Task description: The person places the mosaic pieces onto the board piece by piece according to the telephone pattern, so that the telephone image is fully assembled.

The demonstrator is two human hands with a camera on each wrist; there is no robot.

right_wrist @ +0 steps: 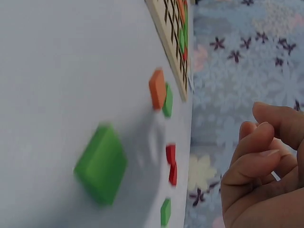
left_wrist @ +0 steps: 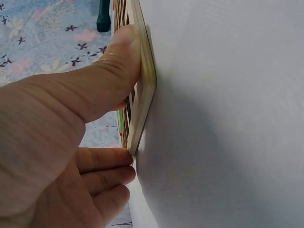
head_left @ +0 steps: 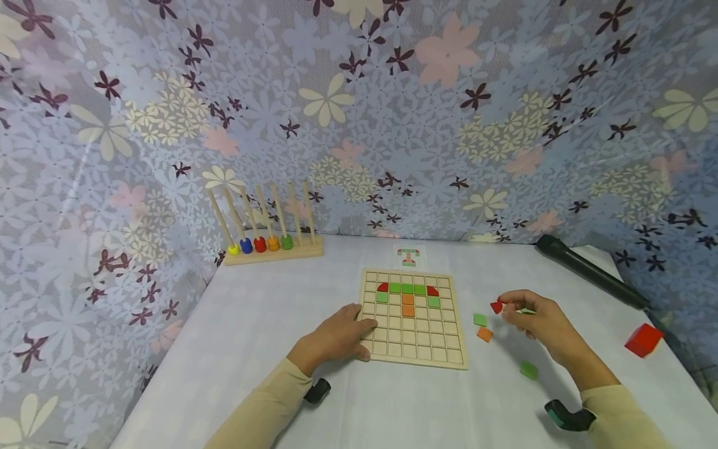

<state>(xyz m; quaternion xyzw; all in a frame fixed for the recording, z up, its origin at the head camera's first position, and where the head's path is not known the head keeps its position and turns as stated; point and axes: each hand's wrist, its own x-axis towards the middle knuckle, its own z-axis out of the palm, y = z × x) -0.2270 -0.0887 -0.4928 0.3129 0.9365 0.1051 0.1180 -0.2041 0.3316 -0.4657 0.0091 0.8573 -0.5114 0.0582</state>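
Observation:
A square wooden grid board [head_left: 412,362] lies on the table with red, green and orange tiles in its upper cells. My left hand [head_left: 336,337] holds it at the near left corner; in the left wrist view the thumb [left_wrist: 126,54] lies over the rim and fingertips [left_wrist: 124,175] touch the edge. Right of the board my right hand [head_left: 535,318] hovers with loosely bent fingers, nothing visible in them. By its fingertips are red pieces [head_left: 496,307], which appear as two on the table in the right wrist view. A green tile [head_left: 480,319] and an orange tile [head_left: 485,335] lie nearby.
A pattern card [head_left: 409,256] lies behind the board. At the back left stands a wooden peg rack [head_left: 275,254] with coloured beads. A loose green tile [head_left: 528,370] lies nearer me. Farther right are a black cylindrical object [head_left: 591,271] and a red block [head_left: 644,340].

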